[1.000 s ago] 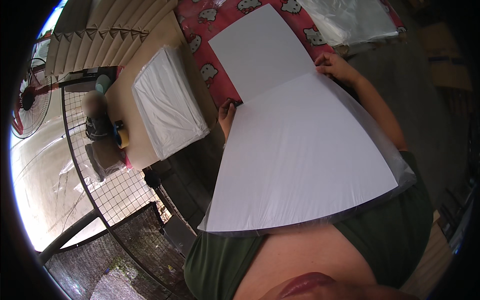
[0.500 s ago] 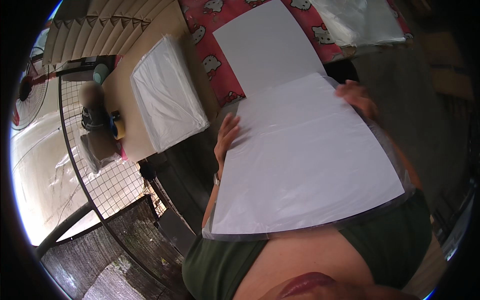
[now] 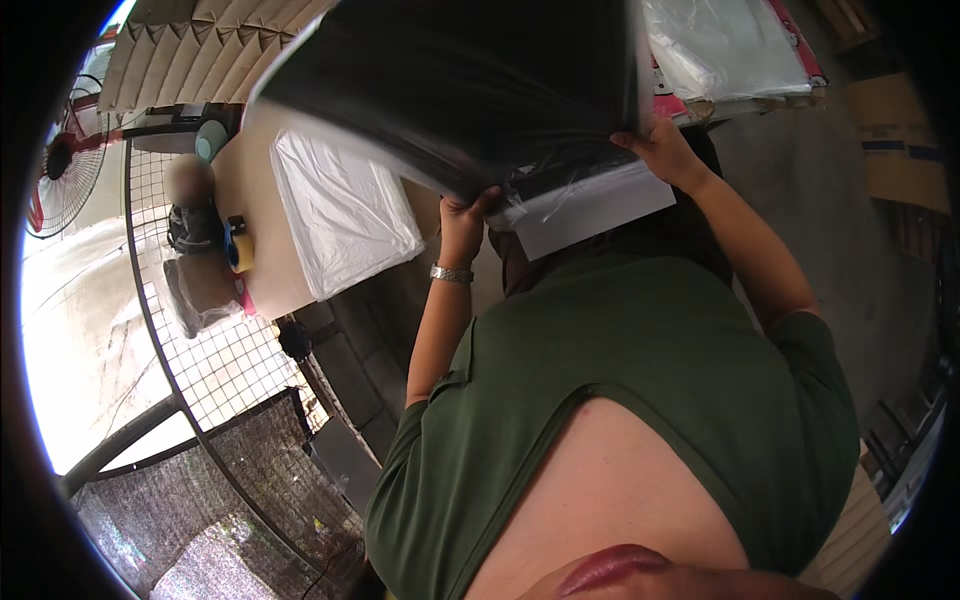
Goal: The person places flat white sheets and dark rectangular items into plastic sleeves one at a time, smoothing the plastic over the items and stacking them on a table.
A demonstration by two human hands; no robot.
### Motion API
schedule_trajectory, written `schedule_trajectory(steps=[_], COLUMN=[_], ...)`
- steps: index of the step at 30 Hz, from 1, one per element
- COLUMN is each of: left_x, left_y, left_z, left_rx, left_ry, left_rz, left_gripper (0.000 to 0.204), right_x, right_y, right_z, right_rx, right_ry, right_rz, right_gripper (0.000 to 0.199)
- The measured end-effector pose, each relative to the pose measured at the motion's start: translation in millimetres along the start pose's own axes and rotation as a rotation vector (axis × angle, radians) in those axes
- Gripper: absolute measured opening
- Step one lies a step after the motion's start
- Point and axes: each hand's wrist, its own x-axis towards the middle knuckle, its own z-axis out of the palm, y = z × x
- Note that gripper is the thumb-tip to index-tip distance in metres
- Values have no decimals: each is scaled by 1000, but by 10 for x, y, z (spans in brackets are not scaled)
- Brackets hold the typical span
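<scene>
Two hands are gripping one black panel (image 3: 480, 80) along its near end. Through the head view, I am reading the left hand (image 3: 464, 222) as closed on the near left corner, thumb uppermost, and the right hand (image 3: 665, 155) as pinching the right edge near its near corner. The panel is standing out at the far centre, in front of the person; whether its far end is resting on anything, I cannot tell.

Progress: I am judging the work as partly complete. Clear film (image 3: 575, 180) is covering the visible black face, while a white sheet (image 3: 595, 218) is projecting bare from the near end. That projecting part is remaining uncovered; the far end is passing out of view, so I am leaving it unassessed.

Materials: the panel is presenting a broad, flat, straight-edged face with soft gloss. The film is creasing finely at the near end; the sheet is showing a smooth matt finish.

Outward: to the left, a white plastic-wrapped stack (image 3: 345, 220) is lying wrinkled on brown board (image 3: 250, 260), with a yellow tape roll (image 3: 241, 248) beyond it. Far left, pleated brown cardboard (image 3: 190, 70) is forming ridges. Far right, clear plastic bags (image 3: 730, 50) are lying flat.
</scene>
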Motion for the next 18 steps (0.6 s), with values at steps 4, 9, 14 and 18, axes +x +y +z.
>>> schedule_trajectory(steps=[4,9,14,18], left_x=[-229,-602,-723,-885], left_y=[110,-18,364,426], left_z=[-17,-43,43,40], left_rx=[-276,-373,-110,15], left_ry=[-92,-95,-125,-125], left_rz=[-350,-607,-758,-801], left_gripper=[19,22,19,22], right_x=[-182,-628,-974,-1054], right_y=[11,-141,37,-79], right_z=[-13,98,-17,-129], right_rx=[-11,340,563,394], right_ry=[-184,-201,-296,-287], right_rz=[241,416,692,543], right_gripper=[36,29,16,12])
